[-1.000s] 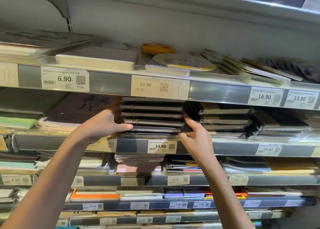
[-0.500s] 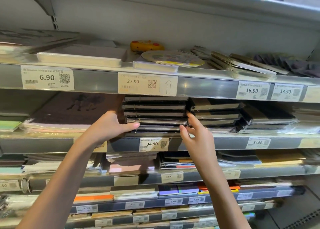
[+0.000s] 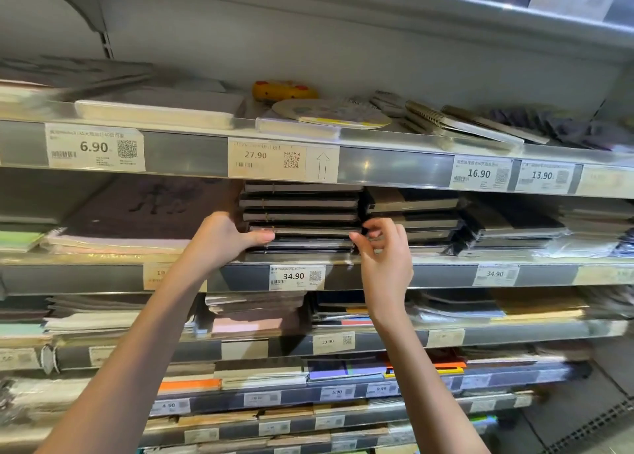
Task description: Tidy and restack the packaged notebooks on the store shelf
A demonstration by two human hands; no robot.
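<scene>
Bracing the stack [image 3: 302,218] from both sides, the hands looked set to square it up. Stack of dark wrapped notebooks sat at the front edge of the shelf [image 3: 429,275], above the 34.90 tag [image 3: 297,277]. Left hand [image 3: 223,237] gripped its left side, thumb across the front of a lower book, prob. to stop sliding. Right hand [image 3: 384,247] pinched the stack's right front corner w/ curled fingers, likely nudging strays flush.

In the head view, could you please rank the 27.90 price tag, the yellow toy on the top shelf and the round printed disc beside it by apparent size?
1. Round printed disc, the widest.
2. 27.90 price tag; its width is close to the disc's, so this ranking is unsure.
3. Yellow toy, smallest, though it sits further back, which shrinks it.
</scene>
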